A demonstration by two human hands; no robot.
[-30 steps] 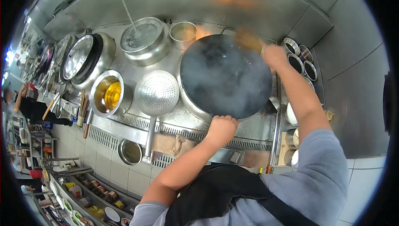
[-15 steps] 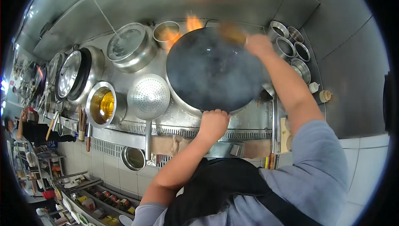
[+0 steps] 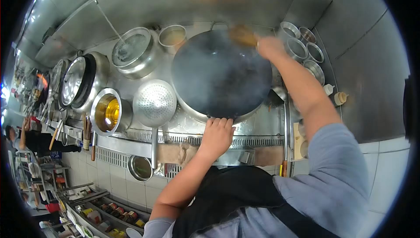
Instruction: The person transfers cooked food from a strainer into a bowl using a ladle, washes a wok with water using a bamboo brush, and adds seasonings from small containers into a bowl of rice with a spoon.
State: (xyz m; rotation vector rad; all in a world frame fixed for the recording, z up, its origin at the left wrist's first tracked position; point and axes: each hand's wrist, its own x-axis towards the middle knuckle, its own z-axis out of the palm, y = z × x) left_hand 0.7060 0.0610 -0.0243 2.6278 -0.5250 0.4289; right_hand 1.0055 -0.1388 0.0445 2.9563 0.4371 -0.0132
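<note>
A big dark wok (image 3: 218, 78) sits on the stove in front of me, hazy with smoke. My left hand (image 3: 218, 138) is closed on its near edge, where the handle is mostly hidden under the fingers. At the far right rim, my right hand (image 3: 269, 47) is wrapped round a tan wok brush (image 3: 243, 35). Motion smears the brush, and its tip lies against or just over the inner wall of the wok; I cannot tell which. On the wok's far side a loop handle (image 3: 218, 25) sticks up.
Left of the wok are a perforated strainer (image 3: 154, 102), a pot of yellow oil (image 3: 111, 112) and a pot (image 3: 133, 52) under running water. Several metal cups (image 3: 297, 49) and two squeeze bottles (image 3: 340, 98) stand at right, near a ladle (image 3: 285, 128). Another person (image 3: 37, 138) stands far left.
The flames behind the wok have died away, leaving an orange glow on the back wall. Wok and left hand appear slightly further left in view. The brush remains at the far right rim.
</note>
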